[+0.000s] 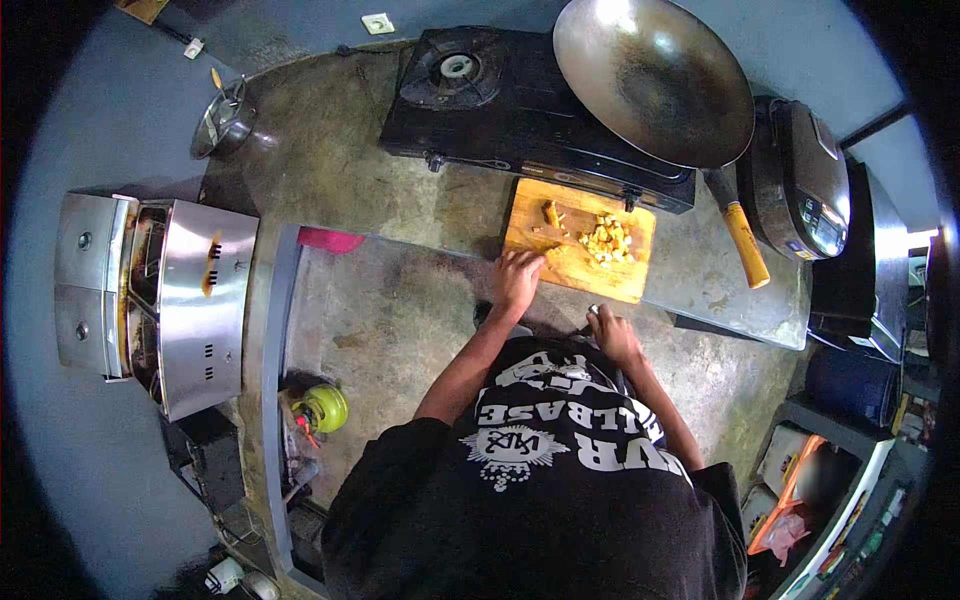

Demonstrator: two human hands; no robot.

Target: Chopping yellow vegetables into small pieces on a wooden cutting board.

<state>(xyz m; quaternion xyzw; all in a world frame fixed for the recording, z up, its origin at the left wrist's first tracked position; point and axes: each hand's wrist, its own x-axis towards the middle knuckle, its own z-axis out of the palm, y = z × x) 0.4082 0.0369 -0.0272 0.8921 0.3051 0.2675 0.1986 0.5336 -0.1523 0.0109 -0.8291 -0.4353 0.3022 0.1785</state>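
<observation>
A wooden cutting board (577,280) lies at the front edge of the counter. On its right half is a heap of small diced yellow-brown food pieces (606,240). A longer uncut piece (553,214) lies at the upper left, with crumbs around it. My left hand (519,279) is at the board's front left corner, fingertips bent down beside some small bits; whether it grips anything is hidden. In front of the board, close to my shirt, my right hand (616,335) is curled around a small object with a pale metallic end (594,308), mostly hidden by the fingers.
Behind the board stands a black two-burner gas stove (517,97) with a large wok (660,82) on its right burner. The wok's wooden handle (746,244) juts over the counter. A rice cooker (802,180) stands right, a steel appliance (202,300) left, a green gas cylinder (326,409) below.
</observation>
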